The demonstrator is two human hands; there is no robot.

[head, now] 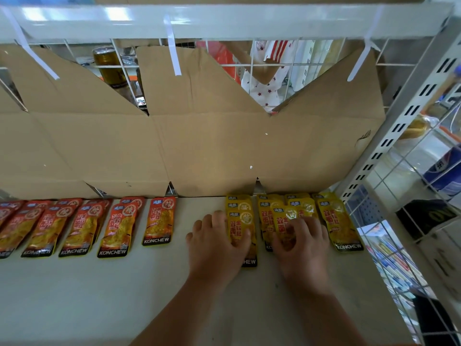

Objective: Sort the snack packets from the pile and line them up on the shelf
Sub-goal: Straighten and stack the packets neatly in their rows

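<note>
Evidently left hand (214, 245) and right hand (301, 248) fingers (308, 227) rest atop yellow packets (240, 221).

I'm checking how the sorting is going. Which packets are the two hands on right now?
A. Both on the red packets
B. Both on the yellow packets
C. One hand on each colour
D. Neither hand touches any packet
B: the left hand and the right hand both touch the yellow packets at the right end of the shelf, while the red packets lie apart to the left.
</note>
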